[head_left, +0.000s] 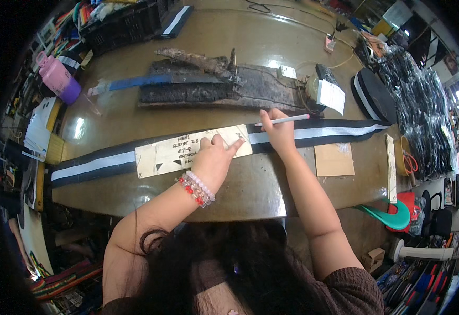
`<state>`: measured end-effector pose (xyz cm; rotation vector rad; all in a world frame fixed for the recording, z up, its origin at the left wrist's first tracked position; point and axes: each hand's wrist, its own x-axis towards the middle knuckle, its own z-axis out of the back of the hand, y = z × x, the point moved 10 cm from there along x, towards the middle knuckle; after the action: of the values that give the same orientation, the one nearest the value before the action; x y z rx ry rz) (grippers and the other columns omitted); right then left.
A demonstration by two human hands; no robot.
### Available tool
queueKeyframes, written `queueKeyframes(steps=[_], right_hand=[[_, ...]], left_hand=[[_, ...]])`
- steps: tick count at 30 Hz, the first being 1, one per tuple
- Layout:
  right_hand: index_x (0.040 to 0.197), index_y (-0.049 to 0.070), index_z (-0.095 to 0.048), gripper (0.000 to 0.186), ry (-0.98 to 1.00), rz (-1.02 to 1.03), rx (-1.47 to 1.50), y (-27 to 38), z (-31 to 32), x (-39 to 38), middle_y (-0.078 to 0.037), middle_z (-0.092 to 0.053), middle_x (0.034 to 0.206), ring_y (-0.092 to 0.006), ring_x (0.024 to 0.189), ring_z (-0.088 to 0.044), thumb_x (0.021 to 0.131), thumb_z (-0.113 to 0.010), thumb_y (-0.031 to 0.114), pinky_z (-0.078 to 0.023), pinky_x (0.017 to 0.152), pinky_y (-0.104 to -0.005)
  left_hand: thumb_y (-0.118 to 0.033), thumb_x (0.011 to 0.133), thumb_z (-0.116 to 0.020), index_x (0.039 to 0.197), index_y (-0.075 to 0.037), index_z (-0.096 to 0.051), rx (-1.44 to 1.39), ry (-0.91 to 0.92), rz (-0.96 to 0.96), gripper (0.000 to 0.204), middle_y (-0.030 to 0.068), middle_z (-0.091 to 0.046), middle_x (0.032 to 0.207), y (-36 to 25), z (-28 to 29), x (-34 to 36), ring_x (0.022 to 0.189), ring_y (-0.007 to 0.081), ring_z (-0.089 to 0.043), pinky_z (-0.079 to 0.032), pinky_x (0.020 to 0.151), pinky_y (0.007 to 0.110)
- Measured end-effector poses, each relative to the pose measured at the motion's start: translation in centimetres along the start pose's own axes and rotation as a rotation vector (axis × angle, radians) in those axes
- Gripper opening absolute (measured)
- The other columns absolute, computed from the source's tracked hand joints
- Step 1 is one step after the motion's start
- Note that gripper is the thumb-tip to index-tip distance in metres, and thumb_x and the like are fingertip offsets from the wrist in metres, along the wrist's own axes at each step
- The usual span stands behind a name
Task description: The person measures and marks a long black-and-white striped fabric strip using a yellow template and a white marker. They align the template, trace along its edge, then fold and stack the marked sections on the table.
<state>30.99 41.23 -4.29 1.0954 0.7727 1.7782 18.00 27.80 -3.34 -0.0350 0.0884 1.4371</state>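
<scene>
A long black strap with a white middle stripe (93,167) stretches across the table, unwinding from a roll (370,94) at the right. On it lies a cream card template (158,153) with handwriting and small black triangular marks. My left hand (214,160), with bead bracelets at the wrist, presses the template flat, fingers spread. My right hand (278,128) grips a white pen with a red end (296,119). The pen's tip points left, close to the template's right end; whether it touches the strap I cannot tell.
Behind the strap lies a dark, worn slab (193,94) with a blue strip. A brown card (334,159) sits near my right forearm. A pink and purple bottle (59,79) stands at left, a black crate (127,26) beyond it. Plastic-wrapped bundles (416,105) are heaped at right.
</scene>
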Motion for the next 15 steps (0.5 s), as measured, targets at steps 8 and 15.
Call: queueKeyframes(steps=[8, 15], right_hand=[[0.063, 0.003, -0.046, 0.035, 0.077, -0.182, 0.032, -1.2, 0.1, -0.6, 0.001, -0.046, 0.054, -0.0074, 0.051, -0.045, 0.091, -0.059, 0.018, -0.039, 0.045, -0.0269], [0.065, 0.000, -0.042, 0.036, -0.055, 0.010, -0.157, 2.6, 1.1, -0.7, -0.018, -0.038, 0.055, -0.0270, 0.047, -0.039, 0.092, -0.056, 0.019, -0.033, 0.048, -0.0385]], left_hand=[[-0.006, 0.086, -0.050, 0.141, -0.036, -0.039, 0.015, -0.080, 0.026, 0.063, 0.0144, -0.050, 0.097, -0.5, 0.0, -0.7, 0.083, 0.0297, -0.055, -0.057, 0.060, 0.033], [-0.007, 0.087, -0.049, 0.139, -0.037, -0.041, -0.034, -0.130, -0.022, 0.061, 0.0144, -0.050, 0.095, -0.1, 0.8, -1.0, 0.081, 0.0301, -0.054, -0.055, 0.058, 0.032]])
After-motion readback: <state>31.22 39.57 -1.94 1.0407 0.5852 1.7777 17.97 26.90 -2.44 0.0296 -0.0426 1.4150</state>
